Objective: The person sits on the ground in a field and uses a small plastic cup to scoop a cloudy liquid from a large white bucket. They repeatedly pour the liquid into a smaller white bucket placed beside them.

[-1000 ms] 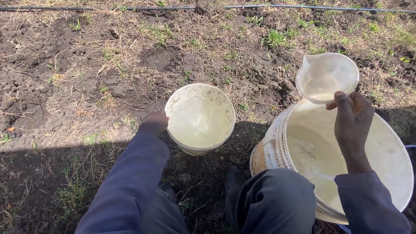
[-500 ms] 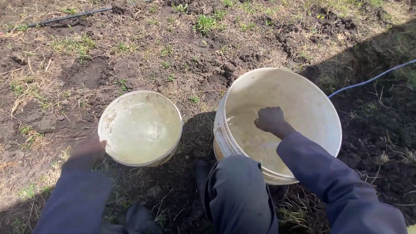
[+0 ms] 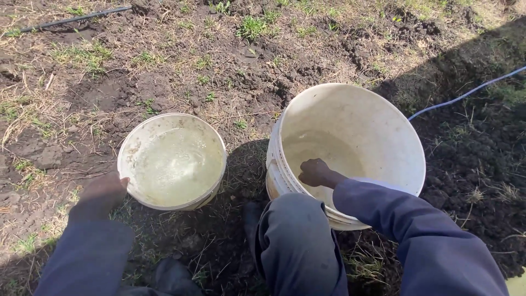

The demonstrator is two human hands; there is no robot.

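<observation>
Change since earlier: a second ago the right hand (image 3: 316,172) held a small pale jug up above the large bucket (image 3: 383,126); now that hand is down inside the bucket and no jug shows. Half a second ago it was already inside, so it has barely shifted since.
Left hand: the left hand (image 3: 103,192) has stayed on the near rim of the small bucket (image 3: 171,160) throughout.
Left grip: fingers curl over the rim's near-left edge, thumb tip against the outer lip; it grasps the rim, though how tightly cannot be told.
Right grip: the right hand is closed into a loose fist low in the large bucket, at the surface of the cloudy liquid (image 3: 320,148). Whether it clasps anything cannot be told, as the fingers hide what lies under them.
Small bucket: upright on the soil (image 3: 164,66), just ahead of the left hand, filled near its brim with pale greenish liquid.
Large bucket: upright, tilted a little toward the person, surrounding the right hand; its near wall touches the knee (image 3: 296,230).
Between the hands: shadowed ground and the grey trouser leg; the two buckets stand near each other, not touching.
Beyond the right hand: a blue hose (image 3: 466,93) runs across dark earth, well apart from the bucket.
Beyond the left hand: a black pipe (image 3: 71,20) lies far off on the ground.
</observation>
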